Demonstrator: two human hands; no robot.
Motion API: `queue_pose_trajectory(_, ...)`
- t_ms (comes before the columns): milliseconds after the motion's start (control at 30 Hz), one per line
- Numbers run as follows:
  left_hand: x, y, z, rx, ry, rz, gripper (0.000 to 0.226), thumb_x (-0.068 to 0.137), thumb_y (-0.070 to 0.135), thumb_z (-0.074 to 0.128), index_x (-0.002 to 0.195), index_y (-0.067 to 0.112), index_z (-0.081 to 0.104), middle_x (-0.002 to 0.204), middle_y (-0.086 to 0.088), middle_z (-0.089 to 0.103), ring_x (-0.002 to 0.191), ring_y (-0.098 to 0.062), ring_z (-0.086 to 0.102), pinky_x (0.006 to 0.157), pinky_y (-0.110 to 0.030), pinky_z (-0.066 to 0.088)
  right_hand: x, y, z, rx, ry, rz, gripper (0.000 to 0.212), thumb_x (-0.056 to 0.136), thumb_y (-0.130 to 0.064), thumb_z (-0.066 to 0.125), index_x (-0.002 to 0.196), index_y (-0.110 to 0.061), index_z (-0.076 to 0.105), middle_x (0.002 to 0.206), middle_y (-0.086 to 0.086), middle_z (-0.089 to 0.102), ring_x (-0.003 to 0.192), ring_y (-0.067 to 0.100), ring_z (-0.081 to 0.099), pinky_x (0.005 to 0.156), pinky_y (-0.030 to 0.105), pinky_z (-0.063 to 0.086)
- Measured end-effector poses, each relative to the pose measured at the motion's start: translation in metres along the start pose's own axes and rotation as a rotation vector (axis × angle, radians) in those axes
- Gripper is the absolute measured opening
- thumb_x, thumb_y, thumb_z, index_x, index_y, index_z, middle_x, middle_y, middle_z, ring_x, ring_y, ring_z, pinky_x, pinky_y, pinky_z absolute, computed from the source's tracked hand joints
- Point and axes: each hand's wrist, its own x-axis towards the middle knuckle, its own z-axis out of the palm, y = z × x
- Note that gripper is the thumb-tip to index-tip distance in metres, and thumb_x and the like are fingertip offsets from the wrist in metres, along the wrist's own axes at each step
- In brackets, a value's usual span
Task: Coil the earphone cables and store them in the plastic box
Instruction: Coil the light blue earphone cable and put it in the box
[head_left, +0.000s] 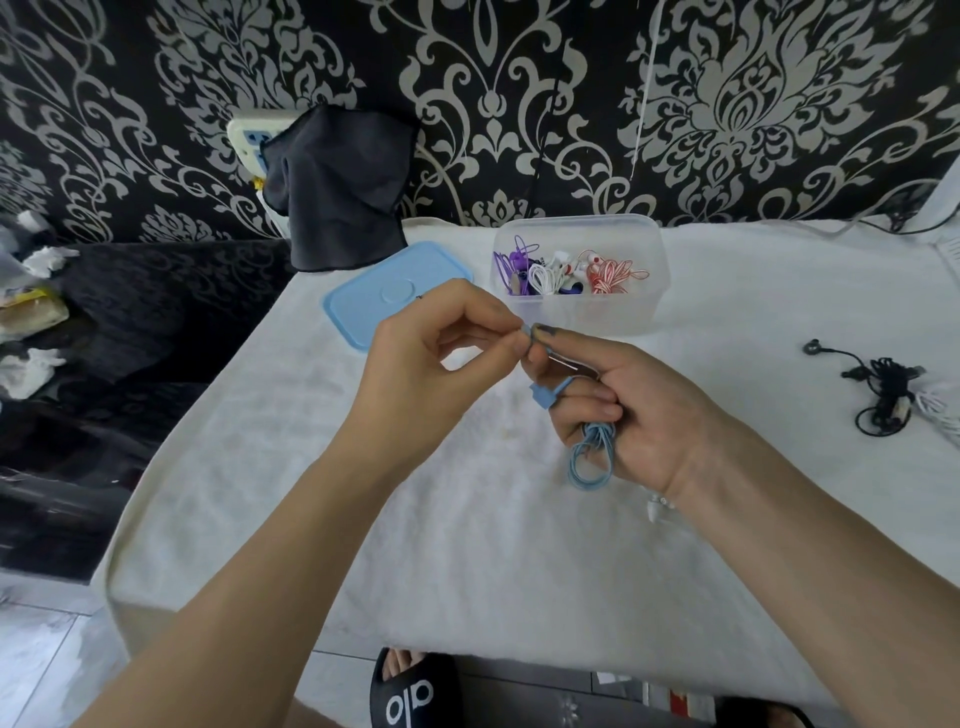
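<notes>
A light blue earphone cable (592, 454) is wound in loops around the fingers of my right hand (623, 410), with the loops hanging below the fist and a blue piece sticking out by the fingers. My left hand (431, 358) pinches the cable's free end at the right hand's fingertips. Behind them stands the clear plastic box (579, 312), open, holding coiled purple, white and red-and-white earphones. Its blue lid (363, 306) lies flat to the left. A tangled black earphone (878, 392) and a white cable (943, 413) lie at the table's right.
The table is covered with a white cloth (415, 519). A black cloth (343, 197) hangs over a power strip on the patterned wall. A dark sofa with crumpled tissues is at left. A small white earbud (655, 508) lies under my right wrist.
</notes>
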Motion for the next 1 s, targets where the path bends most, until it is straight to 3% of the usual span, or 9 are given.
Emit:
queue_pose_trajectory(400,-0.0023,0.0017,-0.0046,-0.121,-0.044,-0.033,0.012,0.087,-0.004,0.075,0.092,0.001,0.066,0.091,-0.003,0.070,0.085,-0.017,0.070,0.084,-0.028,0.055,-0.0002,0.0023,0.0024,0.048,-0.036,0.048,0.012,0.079,-0.012,0.067,0.087,-0.004,0.067,0.072,0.003,0.060,0.030,0.006,0.026,0.031,0.009,0.020)
queue_pose_trajectory(633,-0.0036,0.0024,-0.0047,-0.141,-0.020,-0.048,0.012,0.097,0.004,0.063,0.085,0.002,0.065,0.089,-0.010,0.071,0.086,-0.031,0.068,0.081,-0.044,0.056,0.0009,0.0055,0.0035,0.042,-0.035,0.033,0.007,0.079,-0.012,0.067,0.082,-0.005,0.065,0.072,0.001,0.062,0.031,0.006,0.026,0.030,0.010,0.022)
queue_pose_trajectory(867,-0.0022,0.0007,-0.0038,-0.114,-0.033,-0.044,0.016,0.094,-0.003,0.067,0.084,0.009,0.063,0.089,-0.011,0.071,0.085,-0.028,0.070,0.080,-0.032,0.053,-0.0001,0.0058,0.0057,0.035,0.011,0.020,0.007,0.081,-0.011,0.065,0.076,-0.008,0.062,0.071,0.003,0.067,0.029,0.006,0.024,0.031,0.009,0.019)
queue_pose_trajectory(1000,-0.0023,-0.0006,-0.0031,-0.081,-0.039,0.001,0.014,0.093,-0.003,0.068,0.085,0.007,0.062,0.089,-0.013,0.070,0.084,-0.031,0.069,0.082,-0.034,0.054,-0.0013,0.0059,0.0054,0.039,0.015,0.024,0.006,0.081,-0.012,0.065,0.079,-0.007,0.063,0.071,0.005,0.067,0.029,0.005,0.023,0.031,0.009,0.020)
